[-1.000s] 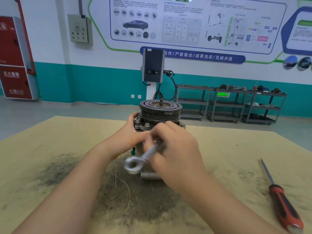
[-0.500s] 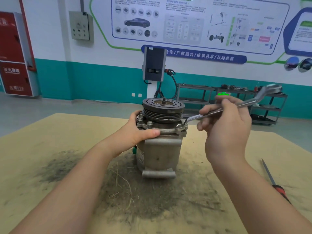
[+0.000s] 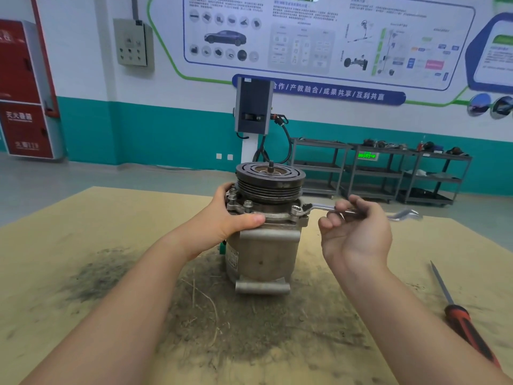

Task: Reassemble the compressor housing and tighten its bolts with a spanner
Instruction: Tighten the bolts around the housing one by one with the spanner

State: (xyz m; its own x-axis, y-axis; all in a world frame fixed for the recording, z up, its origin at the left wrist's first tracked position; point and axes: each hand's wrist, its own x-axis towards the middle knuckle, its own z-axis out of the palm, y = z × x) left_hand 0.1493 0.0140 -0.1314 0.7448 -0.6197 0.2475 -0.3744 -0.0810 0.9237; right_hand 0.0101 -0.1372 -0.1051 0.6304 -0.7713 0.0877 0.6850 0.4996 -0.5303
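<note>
The compressor (image 3: 263, 240) stands upright mid-table, pulley (image 3: 270, 179) on top. The spanner (image 3: 327, 208) lies level, its ring end on a flange bolt (image 3: 296, 209) at the right, its far end blurred past the fingers. The right hand (image 3: 358, 234) holds the shaft in loosely curled fingers, palm up. The left hand (image 3: 230, 215) grips the flange, thumb along its front edge. Bare board lies on both sides of the compressor. The table (image 3: 83, 232) is tan and soiled dark around the base. A screwdriver (image 3: 460, 315) lies well right, near the edge. Shelves (image 3: 388, 173) line the teal-banded wall.
</note>
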